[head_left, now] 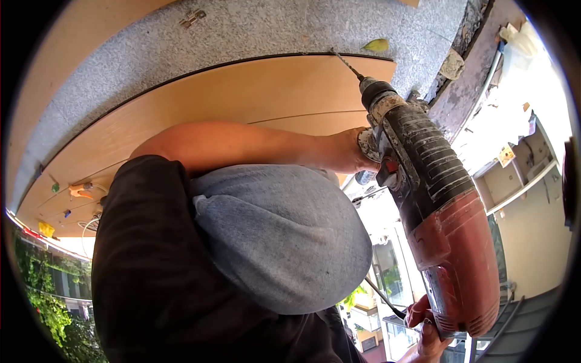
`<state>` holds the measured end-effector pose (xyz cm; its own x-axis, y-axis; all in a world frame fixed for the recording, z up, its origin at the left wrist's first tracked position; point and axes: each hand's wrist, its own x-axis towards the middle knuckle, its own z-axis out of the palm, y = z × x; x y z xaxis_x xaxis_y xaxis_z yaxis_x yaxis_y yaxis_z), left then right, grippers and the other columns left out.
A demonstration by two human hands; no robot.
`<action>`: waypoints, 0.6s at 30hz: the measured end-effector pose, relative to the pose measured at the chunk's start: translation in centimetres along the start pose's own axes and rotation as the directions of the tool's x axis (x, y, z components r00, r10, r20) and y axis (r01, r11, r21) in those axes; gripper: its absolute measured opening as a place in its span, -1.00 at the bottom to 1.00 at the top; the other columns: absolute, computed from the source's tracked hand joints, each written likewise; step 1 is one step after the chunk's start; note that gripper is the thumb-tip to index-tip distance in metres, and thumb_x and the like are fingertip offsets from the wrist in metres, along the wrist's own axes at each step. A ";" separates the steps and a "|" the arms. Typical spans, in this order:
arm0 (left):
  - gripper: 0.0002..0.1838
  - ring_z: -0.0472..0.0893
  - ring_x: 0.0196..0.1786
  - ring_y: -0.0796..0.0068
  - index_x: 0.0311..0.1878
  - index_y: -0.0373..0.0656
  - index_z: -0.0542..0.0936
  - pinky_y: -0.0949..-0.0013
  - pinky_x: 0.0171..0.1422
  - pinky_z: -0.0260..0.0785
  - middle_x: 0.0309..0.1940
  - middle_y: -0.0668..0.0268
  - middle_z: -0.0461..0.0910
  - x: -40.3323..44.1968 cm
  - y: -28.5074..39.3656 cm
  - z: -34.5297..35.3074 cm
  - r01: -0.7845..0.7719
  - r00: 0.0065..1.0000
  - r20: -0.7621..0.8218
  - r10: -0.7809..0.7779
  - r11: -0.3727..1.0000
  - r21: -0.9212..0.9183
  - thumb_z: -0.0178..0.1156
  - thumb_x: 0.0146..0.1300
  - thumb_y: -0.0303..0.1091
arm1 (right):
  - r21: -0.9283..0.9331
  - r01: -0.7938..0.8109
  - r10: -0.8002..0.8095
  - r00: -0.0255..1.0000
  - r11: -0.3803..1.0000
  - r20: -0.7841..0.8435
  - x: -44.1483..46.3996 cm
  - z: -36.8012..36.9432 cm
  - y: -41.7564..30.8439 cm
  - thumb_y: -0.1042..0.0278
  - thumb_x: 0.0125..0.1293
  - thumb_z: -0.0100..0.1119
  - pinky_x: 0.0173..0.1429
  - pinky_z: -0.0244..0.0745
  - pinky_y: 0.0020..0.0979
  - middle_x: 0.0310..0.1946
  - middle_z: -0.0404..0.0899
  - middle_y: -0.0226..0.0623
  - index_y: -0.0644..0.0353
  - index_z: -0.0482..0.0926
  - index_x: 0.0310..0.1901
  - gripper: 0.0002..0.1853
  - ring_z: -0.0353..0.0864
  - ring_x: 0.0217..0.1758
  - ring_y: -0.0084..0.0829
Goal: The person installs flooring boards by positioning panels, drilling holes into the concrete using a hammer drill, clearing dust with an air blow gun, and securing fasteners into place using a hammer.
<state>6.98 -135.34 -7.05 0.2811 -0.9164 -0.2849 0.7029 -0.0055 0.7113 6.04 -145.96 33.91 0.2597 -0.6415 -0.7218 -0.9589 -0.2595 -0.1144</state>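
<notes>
A red and black hammer drill (448,236) slants across the right side, its casing marked with pale dust. My left hand (354,150) is closed around the side handle behind the chuck. At the back end, my right hand (428,339) grips the rear handle, partly hidden by the housing. The thin drill bit (347,64) points away from me toward the far edge of a wooden panel (272,91). Whether its tip touches anything I cannot tell. A denim-covered knee (284,236) lies below my left forearm.
Speckled grey flooring (254,36) borders the panel, with a leaf (376,45) and a small metal piece (192,19) on it. An orange-handled tool (80,190) and a white cable (91,225) lie at left. A stone (452,64) sits at upper right. A black cord (384,296) runs near the drill's rear.
</notes>
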 end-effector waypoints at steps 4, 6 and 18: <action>-0.75 0.56 0.23 0.22 0.18 -0.04 0.65 0.11 0.48 0.28 0.19 0.27 0.65 -0.4 1.8 -0.6 0.084 0.996 0.043 -0.083 0.996 -0.019 0.15 0.51 -0.33 | -0.007 0.019 -0.020 0.999 1.000 -0.026 -0.3 -0.2 0.0 0.01 0.15 0.52 -0.37 0.49 -0.27 -0.34 0.61 -0.13 0.46 0.41 0.22 -0.21 0.52 -0.55 -0.40; -0.74 0.56 0.24 0.22 0.18 -0.06 0.65 0.11 0.49 0.27 0.18 0.28 0.65 -0.2 0.7 -0.2 0.062 0.998 0.017 -0.060 0.995 -0.080 0.15 0.51 -0.32 | -0.005 0.030 -0.030 0.999 1.000 -0.038 -0.4 -0.1 0.1 0.00 0.15 0.52 -0.36 0.49 -0.26 -0.35 0.61 -0.14 0.45 0.42 0.21 -0.21 0.51 -0.56 -0.40; -0.62 0.69 0.00 0.34 0.11 -0.20 0.64 0.26 0.19 0.52 -0.07 0.24 0.76 0.3 -0.3 0.1 0.017 0.998 -0.054 -0.027 0.982 -0.186 0.50 0.26 -0.37 | -0.041 -0.024 0.023 1.000 0.999 -0.015 -0.5 -0.1 -0.4 -0.03 0.17 0.49 -0.28 0.49 -0.20 -0.35 0.62 -0.18 0.38 0.48 0.16 -0.28 0.53 -0.49 -0.38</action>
<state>6.77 -135.68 -7.34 0.2966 -0.8930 -0.3386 0.8166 0.0534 0.5747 6.33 -145.66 34.37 0.2389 -0.6579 -0.7142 -0.9594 -0.2733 -0.0692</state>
